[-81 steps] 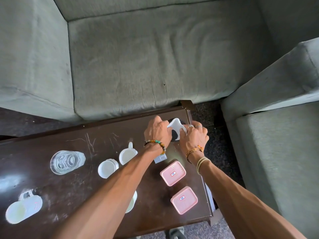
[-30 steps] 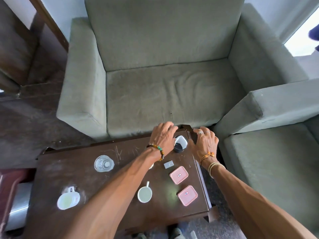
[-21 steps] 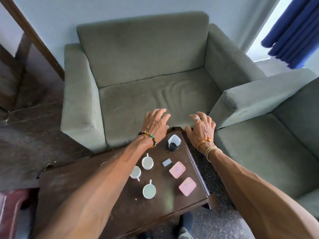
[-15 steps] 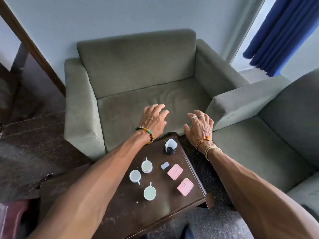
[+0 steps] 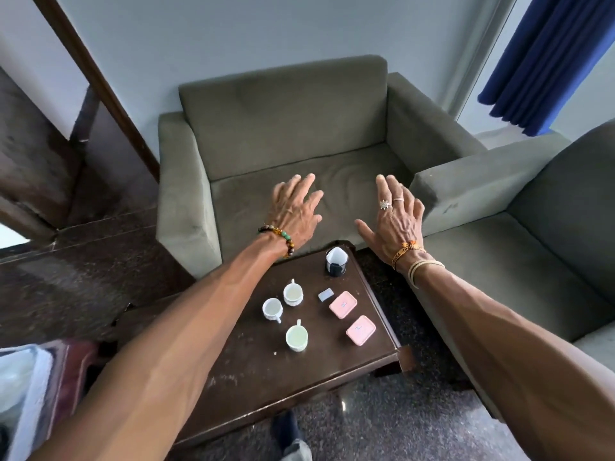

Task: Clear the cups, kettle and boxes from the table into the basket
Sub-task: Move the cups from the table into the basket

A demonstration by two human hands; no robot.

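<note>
Two hands hover near the middle of the frame, palms down and fingers spread, each grip apart and holding nothing: the left hand [image 5: 294,211], with a beaded bracelet [image 5: 279,237] at its wrist, and the right hand [image 5: 394,221], with rings [image 5: 385,204] on its fingers and thread bands [image 5: 412,257] at its wrist. Between and just below them, at the far right corner of the dark wooden counter [image 5: 266,377], stands the kettle [image 5: 336,262], black with a white top and touched by neither hand. Below it lie a small pale tag [image 5: 325,294], the upper pink box [image 5: 343,304] and the lower pink box [image 5: 360,330], lids on, near the counter's right edge. To their left three white cups stand upright in a loose cluster: the upper cup [image 5: 293,293], the left cup [image 5: 272,309] and the lower cup [image 5: 296,337]. Behind the hands is a grey-green armchair [image 5: 283,128], with a second sofa [image 5: 532,244] at right, a blue curtain [image 5: 545,61] at upper right and a blurred pale thing [image 5: 23,394] at lower left.
</note>
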